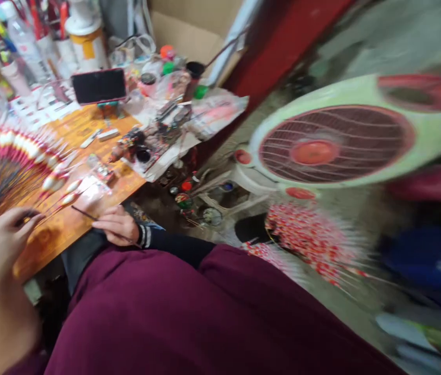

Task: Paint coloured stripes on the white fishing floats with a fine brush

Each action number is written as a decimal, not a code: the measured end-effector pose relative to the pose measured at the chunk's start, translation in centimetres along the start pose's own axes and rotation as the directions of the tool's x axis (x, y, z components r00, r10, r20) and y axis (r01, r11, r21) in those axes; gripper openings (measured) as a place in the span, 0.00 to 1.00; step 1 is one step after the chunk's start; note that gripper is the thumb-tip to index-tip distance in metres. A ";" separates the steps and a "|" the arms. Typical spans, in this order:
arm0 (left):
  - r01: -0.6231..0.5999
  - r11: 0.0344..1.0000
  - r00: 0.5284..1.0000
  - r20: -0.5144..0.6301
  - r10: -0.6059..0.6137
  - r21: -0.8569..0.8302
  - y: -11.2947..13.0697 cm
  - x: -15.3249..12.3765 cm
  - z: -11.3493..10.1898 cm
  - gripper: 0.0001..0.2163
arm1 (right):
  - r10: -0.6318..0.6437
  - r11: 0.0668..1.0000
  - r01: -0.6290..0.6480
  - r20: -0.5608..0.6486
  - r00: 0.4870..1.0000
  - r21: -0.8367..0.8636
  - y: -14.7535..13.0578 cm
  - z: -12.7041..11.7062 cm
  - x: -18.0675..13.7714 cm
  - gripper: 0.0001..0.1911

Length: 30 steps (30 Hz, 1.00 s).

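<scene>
Red-and-white sticks spread out on the orange table, with a green fan beside it. The right hand pinches a thin black stick; the left hand pinches something thin.

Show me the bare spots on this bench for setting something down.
Orange tabletop shows between the fanned striped sticks and the phone, and beside the right hand. Crowded: the far side, with bottles and paint pots.

The bare left hand curls its fingers into a pinch, while the right hand, past a black white-striped knit cuff, pinches with fingers pointing left.
</scene>
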<state>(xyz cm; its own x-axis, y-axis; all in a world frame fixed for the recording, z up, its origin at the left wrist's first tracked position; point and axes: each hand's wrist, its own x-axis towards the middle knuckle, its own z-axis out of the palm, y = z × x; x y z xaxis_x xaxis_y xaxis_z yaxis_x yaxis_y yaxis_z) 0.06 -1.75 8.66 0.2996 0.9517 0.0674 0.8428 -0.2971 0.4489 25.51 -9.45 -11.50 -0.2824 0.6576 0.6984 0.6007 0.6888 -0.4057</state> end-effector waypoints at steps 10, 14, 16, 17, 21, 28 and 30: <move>-0.137 0.991 0.991 0.003 0.137 -0.001 -0.9 1.3 2.6 0.08 | -0.006 0.997 0.014 -0.103 0.995 0.078 -0.4 0.5 -1.4 0.20; -0.155 0.985 0.988 0.010 0.154 0.072 -0.7 1.1 2.7 0.07 | 0.011 0.998 -0.007 -0.072 0.997 0.054 -0.4 0.1 -1.5 0.20; -0.160 0.981 0.987 0.007 0.160 0.114 -0.4 1.0 2.7 0.07 | 0.016 0.998 -0.011 -0.075 0.997 0.064 -0.5 0.0 -1.5 0.21; -0.160 0.978 0.987 0.006 0.160 0.132 -0.1 1.0 2.8 0.07 | 0.015 0.998 -0.010 -0.082 0.997 0.068 -0.5 0.0 -1.5 0.21; -0.161 0.974 0.987 0.022 0.159 0.162 0.5 1.3 3.1 0.07 | 0.011 0.997 -0.004 -0.101 0.995 0.075 -0.5 -0.1 -1.5 0.21; -0.128 0.991 0.992 0.015 0.128 0.041 0.4 2.1 4.8 0.04 | -0.037 0.997 0.049 -0.183 0.982 0.058 -1.1 -0.5 -1.2 0.23; -0.118 0.992 0.992 0.032 0.119 -0.034 0.1 2.2 5.1 0.03 | -0.062 0.997 0.071 -0.222 0.973 0.030 -1.4 -0.7 -0.9 0.25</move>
<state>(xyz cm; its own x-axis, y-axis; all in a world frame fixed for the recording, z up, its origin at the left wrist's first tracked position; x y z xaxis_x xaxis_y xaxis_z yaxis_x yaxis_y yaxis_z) 3.10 -0.06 4.33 0.4122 0.9065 0.0916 0.7859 -0.4046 0.4676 25.46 -11.27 -11.16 -0.1460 0.5294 0.8357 0.5564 0.7424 -0.3731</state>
